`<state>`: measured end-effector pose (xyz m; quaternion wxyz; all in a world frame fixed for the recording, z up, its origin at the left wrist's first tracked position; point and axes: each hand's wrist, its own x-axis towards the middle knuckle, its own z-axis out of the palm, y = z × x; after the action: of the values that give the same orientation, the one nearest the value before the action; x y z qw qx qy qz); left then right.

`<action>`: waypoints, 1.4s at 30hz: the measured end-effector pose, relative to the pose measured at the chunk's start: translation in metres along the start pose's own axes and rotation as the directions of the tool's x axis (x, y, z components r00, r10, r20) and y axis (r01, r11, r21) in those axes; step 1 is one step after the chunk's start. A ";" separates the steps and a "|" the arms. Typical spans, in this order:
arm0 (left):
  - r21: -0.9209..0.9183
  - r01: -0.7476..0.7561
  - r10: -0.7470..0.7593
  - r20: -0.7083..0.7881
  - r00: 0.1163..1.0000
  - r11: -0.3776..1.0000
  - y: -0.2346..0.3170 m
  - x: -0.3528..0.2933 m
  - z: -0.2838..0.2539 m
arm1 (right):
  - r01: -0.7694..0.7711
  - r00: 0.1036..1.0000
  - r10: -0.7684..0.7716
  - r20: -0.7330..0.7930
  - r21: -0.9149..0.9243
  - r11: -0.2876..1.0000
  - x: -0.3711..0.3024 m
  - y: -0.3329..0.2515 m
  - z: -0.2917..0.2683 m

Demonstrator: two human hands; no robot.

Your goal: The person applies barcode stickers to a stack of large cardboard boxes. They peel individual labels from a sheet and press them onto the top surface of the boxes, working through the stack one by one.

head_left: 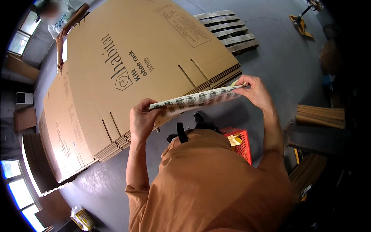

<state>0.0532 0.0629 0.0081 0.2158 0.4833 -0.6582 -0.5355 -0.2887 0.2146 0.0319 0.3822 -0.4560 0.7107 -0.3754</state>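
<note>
A sheet of barcode labels (199,99) is stretched between my two hands in front of my body, tilted so that its printed face shows at a slant. My left hand (142,118) pinches its left end between thumb and fingers. At the other end, my right hand (253,92) grips the corner, where a small yellowish bit of paper sticks up beside the fingers. Just beyond the sheet lies a stack of flat brown cardboard cartons (154,50) with dark printing and cut slots along the near edge.
Across the stack, another person (63,27) rests a hand near its far left edge. A wooden pallet (228,31) lies behind the stack, a yellow pallet jack (300,27) further right. Close to my legs stands a red plastic crate (244,145). Folded cardboard (320,116) is piled at right.
</note>
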 end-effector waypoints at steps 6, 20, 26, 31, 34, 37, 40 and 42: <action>-0.410 -0.183 0.175 -0.056 0.983 0.894 -0.011 0.017 0.014 | 0.167 0.985 -0.175 -0.005 -0.279 0.946 0.008 0.016 -0.016; -0.357 -0.112 0.085 -0.091 0.992 0.927 0.018 0.030 0.065 | 0.640 0.767 -0.622 0.161 -0.265 0.721 0.077 -0.057 0.093; -0.248 -0.138 0.089 -0.199 0.976 0.959 0.013 0.035 0.069 | 0.720 0.652 -0.753 0.092 -0.388 0.575 0.089 -0.053 0.105; -0.160 -0.093 0.052 -0.244 0.968 0.983 0.016 0.043 0.067 | 0.762 0.567 -0.814 0.129 -0.458 0.458 0.097 -0.059 0.104; -0.160 -0.050 0.003 -0.279 0.960 0.986 0.019 0.049 0.070 | 0.797 0.463 -0.870 0.171 -0.509 0.324 0.105 -0.057 0.101; -0.214 0.077 -0.137 -0.282 0.950 0.974 0.027 0.060 0.073 | 0.821 0.387 -0.884 0.261 -0.535 0.201 0.110 -0.056 0.097; -0.231 0.156 -0.215 -0.261 0.941 0.960 0.025 0.072 0.072 | 0.873 0.347 -0.884 0.313 -0.452 0.182 0.119 -0.054 0.090; -0.207 0.240 -0.284 -0.217 0.934 0.948 0.019 0.081 0.067 | 0.885 0.417 -0.878 0.234 -0.325 0.334 0.129 -0.061 0.078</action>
<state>-0.0434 0.0251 -0.0159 0.2635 0.6081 -0.5058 -0.5522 -0.2350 0.0607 0.0265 0.0220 -0.8373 0.4078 -0.3636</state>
